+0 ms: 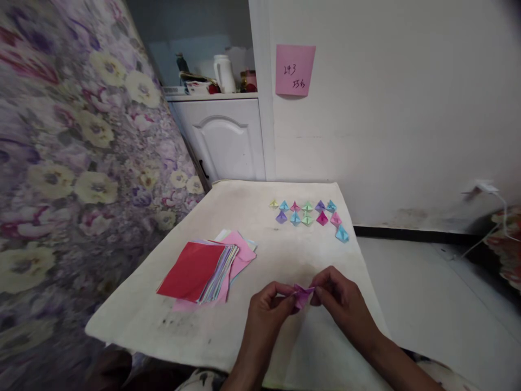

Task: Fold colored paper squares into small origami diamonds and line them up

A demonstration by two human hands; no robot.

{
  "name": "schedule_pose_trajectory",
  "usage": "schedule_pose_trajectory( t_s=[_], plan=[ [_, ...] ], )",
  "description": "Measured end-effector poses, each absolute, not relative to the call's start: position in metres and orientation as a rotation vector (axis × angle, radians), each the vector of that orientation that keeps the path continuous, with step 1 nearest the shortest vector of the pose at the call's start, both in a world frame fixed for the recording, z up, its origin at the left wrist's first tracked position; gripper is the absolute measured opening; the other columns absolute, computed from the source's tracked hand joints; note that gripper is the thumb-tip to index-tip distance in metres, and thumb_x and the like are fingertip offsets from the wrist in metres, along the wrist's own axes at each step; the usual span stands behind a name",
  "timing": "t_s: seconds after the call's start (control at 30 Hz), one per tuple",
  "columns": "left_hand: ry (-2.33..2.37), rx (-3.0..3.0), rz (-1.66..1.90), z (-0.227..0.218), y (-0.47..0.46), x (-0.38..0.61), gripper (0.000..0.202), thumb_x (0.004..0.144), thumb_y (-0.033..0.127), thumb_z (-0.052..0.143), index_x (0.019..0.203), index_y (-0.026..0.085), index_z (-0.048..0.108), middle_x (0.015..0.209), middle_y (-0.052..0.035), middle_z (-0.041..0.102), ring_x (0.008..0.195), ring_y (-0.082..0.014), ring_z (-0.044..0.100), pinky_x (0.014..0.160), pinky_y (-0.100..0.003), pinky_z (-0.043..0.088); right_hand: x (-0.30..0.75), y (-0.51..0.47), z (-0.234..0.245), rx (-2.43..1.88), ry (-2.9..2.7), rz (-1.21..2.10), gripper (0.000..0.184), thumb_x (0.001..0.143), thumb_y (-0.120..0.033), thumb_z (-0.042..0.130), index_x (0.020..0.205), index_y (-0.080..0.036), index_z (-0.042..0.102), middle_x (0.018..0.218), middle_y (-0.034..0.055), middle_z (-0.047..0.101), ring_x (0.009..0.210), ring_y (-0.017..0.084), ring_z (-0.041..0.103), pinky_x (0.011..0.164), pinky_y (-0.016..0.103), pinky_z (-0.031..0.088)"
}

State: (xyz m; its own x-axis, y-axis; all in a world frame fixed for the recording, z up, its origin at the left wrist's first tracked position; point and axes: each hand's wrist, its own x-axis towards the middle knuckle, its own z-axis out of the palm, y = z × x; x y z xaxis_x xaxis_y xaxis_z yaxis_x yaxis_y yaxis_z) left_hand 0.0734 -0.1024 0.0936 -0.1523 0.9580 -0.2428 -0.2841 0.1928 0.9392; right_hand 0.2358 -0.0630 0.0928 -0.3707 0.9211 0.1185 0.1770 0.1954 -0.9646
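both hands pinch a small purple paper piece (303,296) above the table's near edge: left hand (271,304) and right hand (340,298) at its ends, long axis left-right, folds mostly hidden by fingertips. beyond lie a paper stack (203,270) and small folded shapes (309,216).

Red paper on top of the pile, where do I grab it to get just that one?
Probably pinch the red paper by its left corner, coming from the left. It lies flat on top, and the other sheets fan out to its right, so that corner is most alone.
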Motion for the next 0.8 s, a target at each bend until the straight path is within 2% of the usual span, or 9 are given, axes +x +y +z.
schedule_pose_trajectory(
  t_s=[0.1,0.3,0.4,0.5,0.6,0.67,0.8],
  plan=[
    [1.221,0.741,1.309,0.0939,-0.1029,0.0739,0.013,0.064,0.022,0.073,0.071,0.013,0.066,0.069,-0.0032,0.071,0.062,-0.0127,0.062,0.065,-0.025,0.05,0.2351,-0.0626,0.0908,-1.049,-1.698,1.23,0.004,0.086,-0.018,0.047,0.084,-0.02,0.05,0.069,-0.0011,0.059,0.065,0.015,0.059,0.061,0.026,0.046],
    [1.235,0.779,1.285,0.0916,-0.1009,0.075,0.012,0.063,0.021,0.073,0.068,0.013,0.065,0.064,-0.0011,0.069,0.06,-0.0119,0.061,0.063,-0.023,0.049,0.2364,-0.0639,0.0914,-0.909,-2.005,0.816,0.016,0.087,-0.013,0.041,0.086,-0.021,0.056,0.08,0.002,0.053,0.07,0.015,0.054,0.063,0.028,0.043],
    [1.25,0.835,1.28,0.0925,-0.1016,0.0765,0.011,0.066,0.021,0.071,0.069,0.014,0.064,0.063,-0.0005,0.068,0.061,-0.0113,0.06,0.062,-0.022,0.047,0.2364,-0.0651,0.0933,-0.906,-2.085,0.733,0.013,0.085,-0.013,0.044,0.086,-0.02,0.054,0.086,0.0035,0.053,0.073,0.015,0.054,0.064,0.027,0.043],
    [1.249,0.884,1.286,0.092,-0.103,0.078,0.008,0.069,0.02,0.068,0.069,0.015,0.062,0.065,-0.0003,0.067,0.063,-0.0118,0.059,0.064,-0.023,0.047,0.2349,-0.066,0.0921,-0.972,-2.106,0.705,0.008,0.084,-0.015,0.047,0.08,-0.02,0.052,0.085,0.0023,0.054,0.068,0.013,0.054,0.061,0.026,0.042],
    [1.295,1.01,1.279,0.0901,-0.1049,0.0792,0.002,0.072,0.017,0.063,0.071,0.016,0.062,0.071,-0.0012,0.067,0.068,-0.0135,0.06,0.065,-0.023,0.046,0.233,-0.0668,0.0876,-1.118,-2.057,0.71,0.008,0.082,-0.017,0.05,0.076,-0.021,0.049,0.073,-0.0013,0.054,0.062,0.012,0.052,0.058,0.025,0.04],
    [1.364,1.155,1.263,0.089,-0.1061,0.0799,0.006,0.074,0.013,0.059,0.071,0.017,0.063,0.075,-0.0016,0.066,0.071,-0.0143,0.06,0.066,-0.023,0.046,0.2317,-0.067,0.0849,-1.197,-2.025,0.746,0.006,0.081,-0.018,0.051,0.076,-0.021,0.05,0.068,-0.0027,0.054,0.061,0.013,0.052,0.057,0.025,0.04],
    [1.424,1.346,1.251,0.0881,-0.1076,0.0812,0.016,0.074,0.007,0.053,0.07,0.018,0.063,0.078,-0.0015,0.064,0.075,-0.0149,0.06,0.068,-0.023,0.045,0.2295,-0.0648,0.0838,-1.236,-1.999,0.847,0.004,0.081,-0.02,0.052,0.077,-0.021,0.051,0.07,-0.0024,0.058,0.063,0.014,0.053,0.058,0.026,0.041]
  ],
)
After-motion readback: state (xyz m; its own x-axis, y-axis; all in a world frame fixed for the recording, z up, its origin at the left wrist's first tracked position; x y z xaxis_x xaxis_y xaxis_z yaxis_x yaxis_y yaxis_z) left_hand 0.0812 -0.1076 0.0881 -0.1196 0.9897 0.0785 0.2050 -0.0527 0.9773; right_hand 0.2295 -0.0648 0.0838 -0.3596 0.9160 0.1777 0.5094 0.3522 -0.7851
